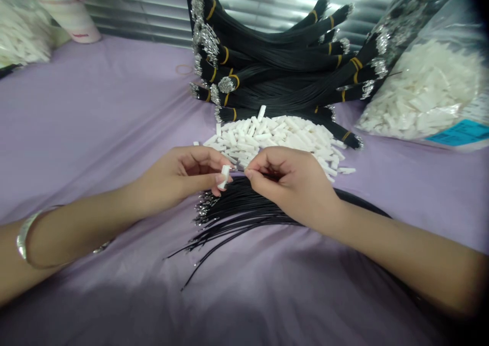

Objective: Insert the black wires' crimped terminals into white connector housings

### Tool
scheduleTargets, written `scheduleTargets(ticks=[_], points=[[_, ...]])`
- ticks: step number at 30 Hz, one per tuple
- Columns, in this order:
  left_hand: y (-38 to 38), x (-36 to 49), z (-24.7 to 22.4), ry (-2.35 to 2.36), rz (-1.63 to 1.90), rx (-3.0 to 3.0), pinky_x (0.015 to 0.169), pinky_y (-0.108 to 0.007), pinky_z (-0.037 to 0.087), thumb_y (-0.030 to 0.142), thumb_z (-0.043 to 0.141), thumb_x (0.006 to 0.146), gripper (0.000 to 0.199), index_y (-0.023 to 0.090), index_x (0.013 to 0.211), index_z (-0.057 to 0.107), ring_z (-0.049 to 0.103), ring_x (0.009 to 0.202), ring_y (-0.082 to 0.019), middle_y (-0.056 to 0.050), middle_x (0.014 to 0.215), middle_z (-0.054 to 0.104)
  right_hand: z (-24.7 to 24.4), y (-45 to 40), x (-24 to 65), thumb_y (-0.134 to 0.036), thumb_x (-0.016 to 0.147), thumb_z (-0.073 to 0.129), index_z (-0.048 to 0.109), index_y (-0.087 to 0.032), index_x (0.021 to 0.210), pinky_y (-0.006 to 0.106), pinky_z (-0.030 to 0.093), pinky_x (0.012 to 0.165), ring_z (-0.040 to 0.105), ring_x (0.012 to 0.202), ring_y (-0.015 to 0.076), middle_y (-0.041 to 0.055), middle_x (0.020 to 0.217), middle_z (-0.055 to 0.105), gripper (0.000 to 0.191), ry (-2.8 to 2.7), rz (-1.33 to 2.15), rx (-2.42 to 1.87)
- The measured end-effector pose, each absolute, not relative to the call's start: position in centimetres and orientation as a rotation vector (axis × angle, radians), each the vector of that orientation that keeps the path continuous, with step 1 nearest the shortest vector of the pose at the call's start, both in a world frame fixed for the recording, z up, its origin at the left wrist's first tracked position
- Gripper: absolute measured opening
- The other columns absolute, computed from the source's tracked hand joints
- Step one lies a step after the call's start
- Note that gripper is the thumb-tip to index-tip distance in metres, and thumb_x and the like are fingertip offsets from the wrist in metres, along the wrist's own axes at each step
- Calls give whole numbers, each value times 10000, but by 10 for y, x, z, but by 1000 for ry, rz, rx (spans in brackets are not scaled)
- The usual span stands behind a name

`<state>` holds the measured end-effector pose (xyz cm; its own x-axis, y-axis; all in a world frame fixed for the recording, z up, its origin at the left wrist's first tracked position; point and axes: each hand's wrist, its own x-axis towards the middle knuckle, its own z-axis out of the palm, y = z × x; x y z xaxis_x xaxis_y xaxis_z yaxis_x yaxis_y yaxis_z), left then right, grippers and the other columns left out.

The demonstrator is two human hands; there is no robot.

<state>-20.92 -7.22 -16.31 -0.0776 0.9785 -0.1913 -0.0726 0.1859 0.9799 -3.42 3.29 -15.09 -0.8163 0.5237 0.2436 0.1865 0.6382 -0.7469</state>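
Observation:
Between the thumb and fingers of my left hand is a small white plastic piece, held upright. My right hand pinches a thin black wire close to its metal end, which points at the white piece. Whether the tip touches the piece is too small to tell. Under my hands lie loose black wires with metal tips toward the left. A heap of white plastic pieces sits just beyond my fingers.
Bundles of black wires tied with yellow bands are stacked behind the heap. A clear bag of white pieces stands at the right, another bag and a cup at the far left. A purple cloth covers the table.

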Motion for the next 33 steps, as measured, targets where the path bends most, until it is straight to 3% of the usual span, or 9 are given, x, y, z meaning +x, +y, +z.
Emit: scheduleTargets(ticks=[7, 16, 24, 30, 33], points=[[-72, -205, -161, 1359, 1142, 1024, 609, -167, 526, 138, 682, 734, 121, 161, 852, 671, 620, 650, -94, -4, 733, 678, -152, 31, -37, -125, 741, 581, 612, -138, 664, 182, 345, 499, 449, 516, 47, -39, 564, 546, 84, -2420, 1071, -543], [-72, -204, -160, 1379, 1173, 1017, 583, -159, 519, 138, 667, 744, 101, 145, 844, 656, 596, 600, -78, 1, 709, 656, -151, 35, -36, -115, 806, 555, 624, -131, 745, 198, 379, 610, 503, 647, 71, -10, 684, 568, 94, -2511, 726, -404], [-70, -203, -158, 1390, 1147, 986, 595, -182, 522, 142, 682, 722, 84, 132, 784, 626, 607, 614, -95, -5, 678, 649, -164, 31, -45, -105, 853, 476, 525, -130, 811, 228, 402, 647, 498, 720, 114, 36, 764, 543, 69, -2481, 606, -367], [-70, -207, -164, 1351, 1171, 945, 637, -186, 522, 192, 692, 748, 139, 134, 851, 619, 615, 644, -84, 5, 723, 648, -145, 34, -35, -128, 880, 464, 569, -136, 868, 258, 414, 771, 513, 840, 135, 68, 868, 571, 106, -2414, 427, -208], [-70, -211, -167, 1312, 1175, 943, 669, -181, 525, 200, 692, 758, 161, 146, 896, 629, 624, 679, -78, 9, 771, 656, -138, 29, -32, -99, 818, 526, 574, -141, 754, 208, 397, 658, 504, 708, 95, 17, 722, 555, 91, -2446, 568, -253]])
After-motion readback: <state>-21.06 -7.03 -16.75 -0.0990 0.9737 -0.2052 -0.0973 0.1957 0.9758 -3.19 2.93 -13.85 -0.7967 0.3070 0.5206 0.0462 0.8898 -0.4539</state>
